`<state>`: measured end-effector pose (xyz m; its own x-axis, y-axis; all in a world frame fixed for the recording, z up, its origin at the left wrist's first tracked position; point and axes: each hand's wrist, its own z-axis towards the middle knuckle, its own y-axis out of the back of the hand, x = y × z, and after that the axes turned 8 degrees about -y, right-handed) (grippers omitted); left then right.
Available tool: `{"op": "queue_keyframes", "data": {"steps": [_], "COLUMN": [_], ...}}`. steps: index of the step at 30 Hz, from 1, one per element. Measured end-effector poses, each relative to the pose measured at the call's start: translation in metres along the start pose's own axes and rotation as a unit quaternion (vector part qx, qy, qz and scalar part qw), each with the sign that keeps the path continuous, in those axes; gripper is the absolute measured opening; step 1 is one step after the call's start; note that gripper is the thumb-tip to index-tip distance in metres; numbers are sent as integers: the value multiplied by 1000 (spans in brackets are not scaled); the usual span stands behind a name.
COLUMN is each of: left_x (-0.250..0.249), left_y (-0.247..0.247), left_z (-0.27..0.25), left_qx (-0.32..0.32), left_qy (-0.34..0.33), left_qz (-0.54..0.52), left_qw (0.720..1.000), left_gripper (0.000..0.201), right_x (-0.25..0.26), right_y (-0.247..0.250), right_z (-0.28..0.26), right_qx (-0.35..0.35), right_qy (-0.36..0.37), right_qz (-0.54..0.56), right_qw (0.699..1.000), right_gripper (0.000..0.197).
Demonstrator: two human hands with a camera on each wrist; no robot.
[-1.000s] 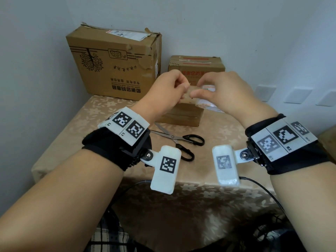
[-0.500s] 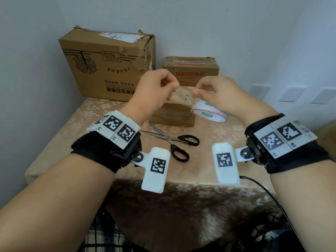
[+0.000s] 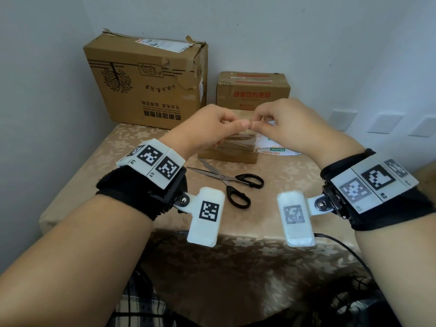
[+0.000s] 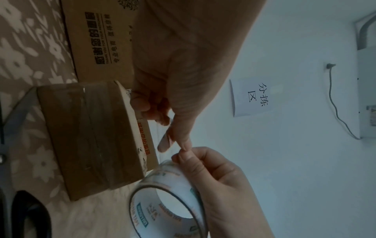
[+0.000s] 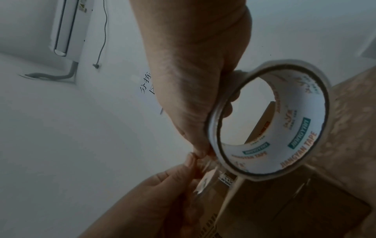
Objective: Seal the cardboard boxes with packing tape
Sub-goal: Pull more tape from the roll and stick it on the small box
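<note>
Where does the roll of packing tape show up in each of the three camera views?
Head: roll of packing tape right of centre, mostly hidden under the right hand.
Left wrist: bottom centre, in the right hand.
Right wrist: large ring at right.
Shared landmark: the small taped cardboard box beside the roll in every view.

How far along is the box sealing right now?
Done, by the look of it: the flat box in front shows clear tape over its top.

In hand: the right hand holds the tape roll while the left hand pinches its free end.

Left: the large box has torn, loose top flaps; the small box is hard to judge. The scissors lie untouched.
</note>
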<state>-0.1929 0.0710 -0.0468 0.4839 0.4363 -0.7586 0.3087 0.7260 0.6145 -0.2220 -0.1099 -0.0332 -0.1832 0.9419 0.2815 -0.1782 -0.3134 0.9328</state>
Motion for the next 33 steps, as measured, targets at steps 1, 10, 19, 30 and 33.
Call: {"op": "queue_keyframes", "data": {"steps": [1, 10, 19, 30, 33], "left_x": [2, 1, -3, 9, 12], "left_y": [0, -5, -9, 4, 6], "left_z": [0, 8, 8, 7, 4], "left_qx": [-2, -65, -100, -168, -163], "left_qy": [-3, 21, 2, 23, 35], "left_qz": [-6, 77, 48, 46, 81], "left_qw": [1000, 995, 994, 984, 983], "left_gripper": [23, 34, 51, 37, 33], "right_x": [0, -6, -1, -3, -4], "right_y": [0, -2, 1, -1, 2], "right_z": [0, 0, -1, 0, 1], "right_qx": [2, 8, -28, -38, -58], "right_qy": [-2, -86, -141, -140, -129], "right_qz": [0, 189, 323, 194, 208], "right_qw": [1000, 978, 935, 970, 968], "right_gripper": [22, 28, 57, 60, 54]}}
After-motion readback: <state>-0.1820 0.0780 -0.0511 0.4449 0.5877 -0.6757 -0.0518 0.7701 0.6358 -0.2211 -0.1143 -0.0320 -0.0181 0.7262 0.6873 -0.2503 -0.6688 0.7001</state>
